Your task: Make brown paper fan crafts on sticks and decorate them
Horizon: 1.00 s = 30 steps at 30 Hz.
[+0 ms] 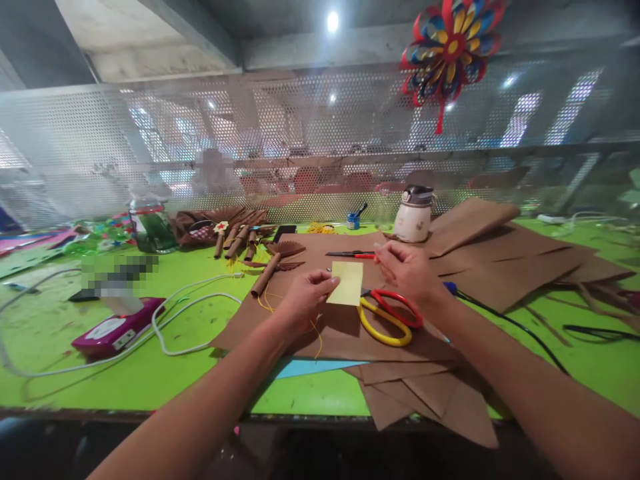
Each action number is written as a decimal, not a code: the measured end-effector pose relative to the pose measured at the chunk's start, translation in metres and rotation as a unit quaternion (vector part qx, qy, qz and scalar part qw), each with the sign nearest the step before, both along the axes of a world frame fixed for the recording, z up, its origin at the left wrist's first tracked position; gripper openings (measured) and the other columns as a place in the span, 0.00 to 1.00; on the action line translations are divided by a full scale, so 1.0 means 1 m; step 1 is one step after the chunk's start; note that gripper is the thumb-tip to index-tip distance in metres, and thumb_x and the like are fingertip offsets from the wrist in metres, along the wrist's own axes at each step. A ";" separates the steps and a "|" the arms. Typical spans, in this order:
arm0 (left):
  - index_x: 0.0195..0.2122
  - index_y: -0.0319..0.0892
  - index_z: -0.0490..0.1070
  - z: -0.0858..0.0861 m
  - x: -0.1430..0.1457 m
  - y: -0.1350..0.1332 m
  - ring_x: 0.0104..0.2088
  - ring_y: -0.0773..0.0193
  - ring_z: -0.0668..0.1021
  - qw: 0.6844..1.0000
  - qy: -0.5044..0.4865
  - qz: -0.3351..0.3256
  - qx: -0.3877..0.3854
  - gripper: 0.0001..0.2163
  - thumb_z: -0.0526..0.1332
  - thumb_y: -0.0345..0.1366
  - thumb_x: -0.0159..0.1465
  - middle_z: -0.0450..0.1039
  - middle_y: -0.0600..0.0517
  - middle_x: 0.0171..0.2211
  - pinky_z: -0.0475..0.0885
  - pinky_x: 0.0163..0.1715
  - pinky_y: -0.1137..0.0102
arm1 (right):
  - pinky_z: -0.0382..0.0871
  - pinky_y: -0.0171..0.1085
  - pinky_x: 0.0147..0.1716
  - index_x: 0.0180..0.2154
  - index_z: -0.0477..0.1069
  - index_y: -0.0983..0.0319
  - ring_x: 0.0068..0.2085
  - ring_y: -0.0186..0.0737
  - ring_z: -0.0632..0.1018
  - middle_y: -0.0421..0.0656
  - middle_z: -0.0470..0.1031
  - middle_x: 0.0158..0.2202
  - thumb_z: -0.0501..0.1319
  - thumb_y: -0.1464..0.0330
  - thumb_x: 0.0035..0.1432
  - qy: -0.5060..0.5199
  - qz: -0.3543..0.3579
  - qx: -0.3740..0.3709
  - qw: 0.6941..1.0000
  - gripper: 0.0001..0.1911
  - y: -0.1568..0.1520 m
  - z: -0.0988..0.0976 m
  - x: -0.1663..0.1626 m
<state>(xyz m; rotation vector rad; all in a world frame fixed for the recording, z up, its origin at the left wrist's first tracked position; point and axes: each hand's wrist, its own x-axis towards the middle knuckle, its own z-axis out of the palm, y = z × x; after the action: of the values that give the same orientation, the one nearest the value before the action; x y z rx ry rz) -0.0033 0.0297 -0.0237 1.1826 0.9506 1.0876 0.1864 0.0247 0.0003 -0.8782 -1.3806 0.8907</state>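
Note:
My left hand pinches a small pale-yellow paper square by its left edge, above brown paper. Just right of the square, my right hand has its fingers pressed together; whatever may be between them is too small to make out. A thin black-and-red tool reaches to its fingertips, and I cannot tell whether they touch. Below the hands lie scissors with one red and one yellow handle loop, blades partly hidden. Left of my left hand rests a rolled brown paper tube with a pleated fan and yellow thread.
Brown paper sheets spread to the right, near a white flask. Several paper tubes and a green bottle stand farther left. A purple power strip and white cable lie on the green table.

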 end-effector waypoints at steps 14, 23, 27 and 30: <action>0.22 0.38 0.64 0.003 0.001 0.000 0.16 0.77 0.61 0.994 -0.036 0.059 0.080 0.15 0.68 0.42 0.47 0.61 0.59 0.16 0.53 0.15 0.79 | 0.54 0.29 0.15 0.24 0.70 0.65 0.16 0.27 0.60 0.35 0.60 0.14 0.59 0.58 0.53 -0.072 -0.071 0.009 0.995 0.16 -0.005 -0.010 -0.010; 0.30 0.36 0.72 0.007 0.002 -0.005 0.25 0.69 0.73 0.995 -0.080 -0.025 0.057 0.11 0.68 0.37 0.49 0.72 0.51 0.25 0.66 0.24 0.75 | 0.68 0.36 0.39 0.39 0.75 0.60 0.39 0.38 0.74 0.44 0.74 0.38 0.57 0.75 0.51 -0.247 0.057 0.180 0.950 0.14 -0.004 -0.015 -0.009; 0.30 0.35 0.73 0.010 0.004 -0.008 0.26 0.68 0.73 0.996 -0.063 -0.033 0.050 0.11 0.68 0.37 0.49 0.72 0.50 0.26 0.66 0.24 0.75 | 0.69 0.36 0.37 0.34 0.76 0.61 0.37 0.38 0.74 0.44 0.74 0.35 0.61 0.74 0.49 -0.219 0.046 0.165 0.961 0.09 -0.005 -0.014 -0.008; 0.28 0.35 0.72 0.006 0.004 -0.006 0.22 0.72 0.70 0.995 -0.080 -0.024 0.049 0.08 0.67 0.34 0.50 0.69 0.52 0.23 0.65 0.23 0.77 | 0.70 0.35 0.36 0.36 0.76 0.61 0.38 0.37 0.74 0.44 0.73 0.38 0.60 0.75 0.48 -0.196 0.086 0.140 0.967 0.12 -0.005 -0.015 -0.008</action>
<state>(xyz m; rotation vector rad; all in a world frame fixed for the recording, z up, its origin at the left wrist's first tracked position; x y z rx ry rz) 0.0006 0.0238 -0.0178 1.1732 0.7489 1.1831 0.1788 0.0200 -0.0148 -0.7465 -1.8980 0.6460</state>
